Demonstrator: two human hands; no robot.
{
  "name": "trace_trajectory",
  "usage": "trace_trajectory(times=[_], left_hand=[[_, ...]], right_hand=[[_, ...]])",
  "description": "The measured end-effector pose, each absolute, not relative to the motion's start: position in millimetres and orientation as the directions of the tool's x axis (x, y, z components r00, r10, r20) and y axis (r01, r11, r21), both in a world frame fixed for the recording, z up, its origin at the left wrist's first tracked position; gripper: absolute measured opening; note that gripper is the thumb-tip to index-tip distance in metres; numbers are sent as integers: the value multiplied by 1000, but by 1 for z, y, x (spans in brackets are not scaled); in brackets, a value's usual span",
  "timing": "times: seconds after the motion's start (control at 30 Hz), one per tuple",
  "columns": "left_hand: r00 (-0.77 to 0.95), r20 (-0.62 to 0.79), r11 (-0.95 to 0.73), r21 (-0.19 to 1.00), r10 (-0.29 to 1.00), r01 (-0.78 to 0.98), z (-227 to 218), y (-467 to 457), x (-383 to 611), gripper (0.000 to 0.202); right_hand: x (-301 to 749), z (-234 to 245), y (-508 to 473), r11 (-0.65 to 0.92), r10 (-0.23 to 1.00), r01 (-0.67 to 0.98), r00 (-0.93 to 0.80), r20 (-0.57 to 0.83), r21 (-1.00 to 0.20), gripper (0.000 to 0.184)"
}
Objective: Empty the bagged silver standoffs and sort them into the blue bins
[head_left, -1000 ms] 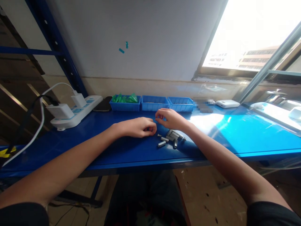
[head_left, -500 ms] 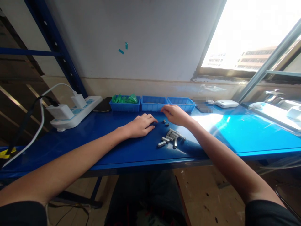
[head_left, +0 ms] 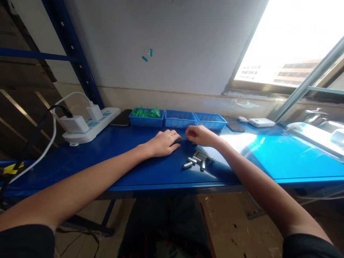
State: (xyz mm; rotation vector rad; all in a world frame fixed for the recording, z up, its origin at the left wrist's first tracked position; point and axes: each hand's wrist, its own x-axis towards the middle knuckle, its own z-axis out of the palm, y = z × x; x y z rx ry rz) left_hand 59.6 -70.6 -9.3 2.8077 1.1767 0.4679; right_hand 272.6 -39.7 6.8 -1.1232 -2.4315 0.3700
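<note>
My left hand [head_left: 166,143] lies palm down on the blue table, its fingers stretched to the right and the thumb held apart. Just beyond those fingertips, my right hand [head_left: 199,136] is low over the tabletop with its fingers curled and pinched together. Whatever sits in that pinch is hidden, and a small dark bit shows beneath the hand. On the near side of my right hand lies a loose pile of short silver metal pieces [head_left: 187,165], several of them looking like hexagonal standoffs.
Along the wall stand three blue bins: a left bin [head_left: 146,122] with green packets, a middle bin [head_left: 179,123] and a right bin [head_left: 211,124]. A power strip [head_left: 91,130] with plugged-in chargers and a dark phone [head_left: 121,118] are left; a white box [head_left: 261,122] is right.
My right hand has come down from by the bins to the tabletop, covering the spot where two small metal screw-like parts lay. My left hand stays put. The view has shifted slightly.
</note>
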Motion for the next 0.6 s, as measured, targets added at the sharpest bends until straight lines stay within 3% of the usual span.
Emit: trace_trajectory(times=[0.13, 0.27, 0.47, 0.6], left_hand=[[561, 381, -669, 269, 735, 693, -11, -70, 61, 32], [467, 541, -685, 320, 699, 655, -9, -69, 61, 25], [485, 589, -722, 269, 647, 637, -7, -70, 60, 16], [492, 564, -705, 250, 663, 664, -9, -67, 59, 15]], right_hand=[[261, 6, -46, 608, 776, 474, -526, 349, -637, 12], [253, 8, -52, 511, 783, 249, -530, 327, -823, 25], [251, 9, -55, 460, 774, 156, -553, 308, -874, 30], [252, 8, -56, 539, 750, 238, -573, 331, -808, 20]])
